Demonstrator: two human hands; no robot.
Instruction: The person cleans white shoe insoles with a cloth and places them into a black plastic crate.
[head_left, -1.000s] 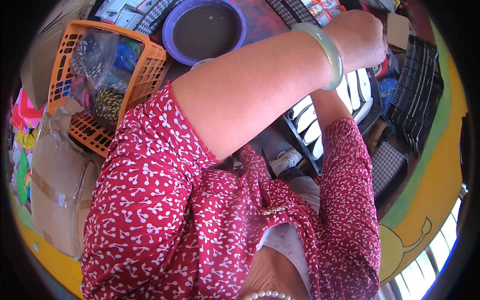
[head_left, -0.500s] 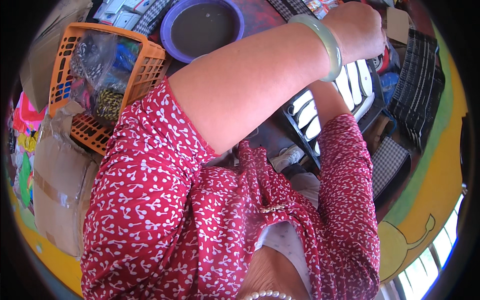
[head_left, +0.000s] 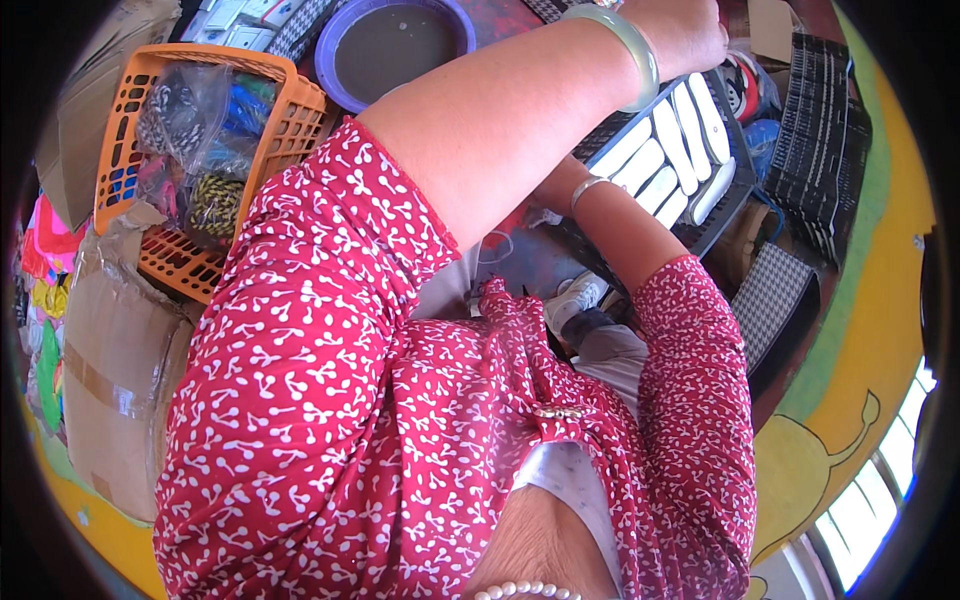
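Layout seen from above. A basket [head_left: 300,110] sits at upper left, with bags of cord [head_left: 200,130] inside it. A cardboard box [head_left: 110,350] stands just below the basket, touching its near corner. A round basin [head_left: 335,45] lies to the right of the basket, at the top edge. A tray [head_left: 725,205] lies at upper right and carries a row of oblong pieces [head_left: 670,155] side by side. The left hand [head_left: 685,30] reaches across above the tray's far end. A mesh panel [head_left: 810,130] stands right of the tray; a checked pad [head_left: 770,300] lies below it.
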